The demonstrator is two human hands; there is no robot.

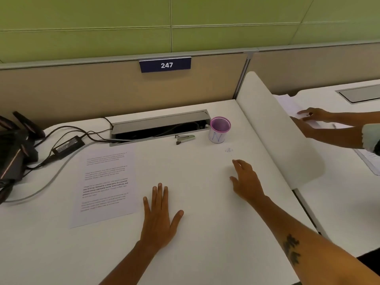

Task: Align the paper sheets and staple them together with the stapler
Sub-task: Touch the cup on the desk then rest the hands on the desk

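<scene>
Printed paper sheets [107, 188] lie flat on the white desk [205, 233], left of centre. A small metallic stapler [185, 139] rests farther back, just in front of the cable tray. My left hand [159, 215] lies flat on the desk, palm down, fingers apart, just right of the paper's lower corner. My right hand [246, 179] hovers or rests on the desk to the right, fingers loosely spread, holding nothing. Neither hand touches the paper or the stapler.
A purple mesh cup [219, 129] stands right of the stapler. An open cable tray [160, 126], a power adapter [68, 146] and cables lie at the back left. A white divider [275, 128] bounds the desk's right side; another person's hands [312, 120] handle papers beyond it.
</scene>
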